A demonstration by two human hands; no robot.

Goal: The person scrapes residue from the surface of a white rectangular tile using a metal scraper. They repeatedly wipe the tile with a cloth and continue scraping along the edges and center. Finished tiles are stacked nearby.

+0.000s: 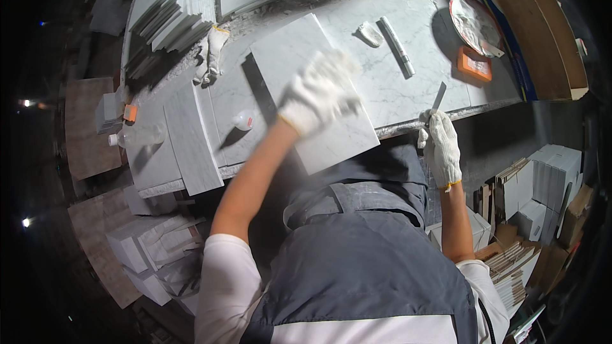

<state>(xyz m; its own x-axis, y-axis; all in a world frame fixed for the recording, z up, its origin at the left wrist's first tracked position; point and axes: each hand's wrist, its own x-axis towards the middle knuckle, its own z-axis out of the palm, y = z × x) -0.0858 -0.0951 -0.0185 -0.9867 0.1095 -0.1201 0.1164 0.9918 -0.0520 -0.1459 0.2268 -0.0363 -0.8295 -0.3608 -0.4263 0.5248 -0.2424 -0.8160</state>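
A white marble tile [325, 124] with faint grey veining lies aslant on the bench, its near corner jutting past the front edge. Over its upper face is my left hand [322, 92] in a white knit glove, blurred by motion, with its fingers apart and nothing seen in them. My right hand [443, 143], gloved the same way, is closed at the bench's front edge. From its fingers a thin flat metal blade [439, 96] points up; its lower end is hidden in the glove.
On the marble-topped bench [408, 105] lie a white tube [396, 46], an orange box [474, 65], a round dish of white material [475, 22], crumpled gloves [213, 51], a marble strip [191, 137] and a clear bottle [140, 135]. Tile stacks [175, 3] stand behind; a cardboard box [532, 25] is far right.
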